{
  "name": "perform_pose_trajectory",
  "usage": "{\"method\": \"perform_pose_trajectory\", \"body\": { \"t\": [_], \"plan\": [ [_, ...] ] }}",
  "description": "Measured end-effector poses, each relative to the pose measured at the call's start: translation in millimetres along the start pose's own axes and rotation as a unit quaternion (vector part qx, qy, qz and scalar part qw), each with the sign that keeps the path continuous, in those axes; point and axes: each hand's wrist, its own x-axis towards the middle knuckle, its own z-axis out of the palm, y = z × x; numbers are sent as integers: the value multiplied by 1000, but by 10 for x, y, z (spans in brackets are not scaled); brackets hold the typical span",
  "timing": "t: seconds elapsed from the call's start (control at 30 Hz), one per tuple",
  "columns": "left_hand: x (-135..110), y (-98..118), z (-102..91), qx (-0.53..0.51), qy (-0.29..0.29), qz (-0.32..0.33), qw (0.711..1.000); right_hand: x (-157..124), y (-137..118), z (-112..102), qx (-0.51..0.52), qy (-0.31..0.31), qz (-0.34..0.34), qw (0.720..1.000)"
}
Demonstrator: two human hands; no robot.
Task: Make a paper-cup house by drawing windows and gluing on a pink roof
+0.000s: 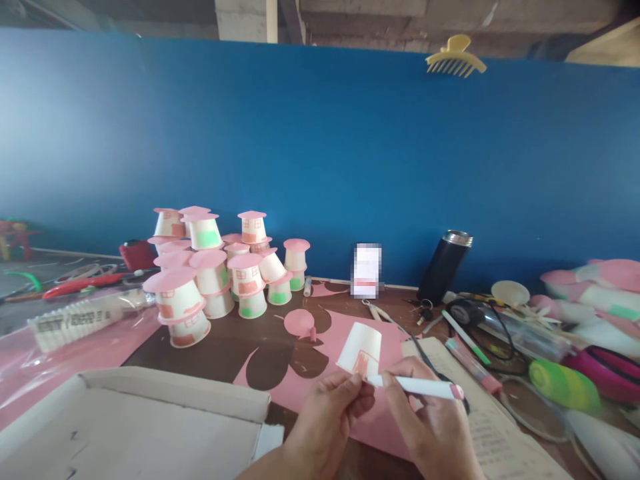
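My left hand (325, 420) pinches the rim of a small white paper cup (361, 347), held upside down and tilted, with a pink door shape drawn on its side. My right hand (430, 427) grips a white marker with a pink end (423, 387), its tip touching the cup near the pink shape. Both hands hover over a pink paper sheet (320, 387) with round holes cut out of it, lying on the dark table.
A pile of finished cup houses with pink lids (220, 273) stands at the back left. An open cardboard box (135, 427) lies front left. A black flask (444, 267), scissors (380, 312), markers (473, 365), cables and more cups (600, 293) crowd the right side.
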Motion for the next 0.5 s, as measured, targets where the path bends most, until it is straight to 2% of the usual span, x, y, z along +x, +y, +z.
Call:
{"method": "perform_pose_trajectory", "body": {
  "t": [0.3, 0.5],
  "plan": [
    [-16, 6, 2, -2, 4, -1, 1000, 45, 83, -15, -39, 59, -9, 997],
    [-14, 0, -1, -11, 7, -4, 1000, 39, 51, -30, -18, 34, 4, 999]
  ]
}}
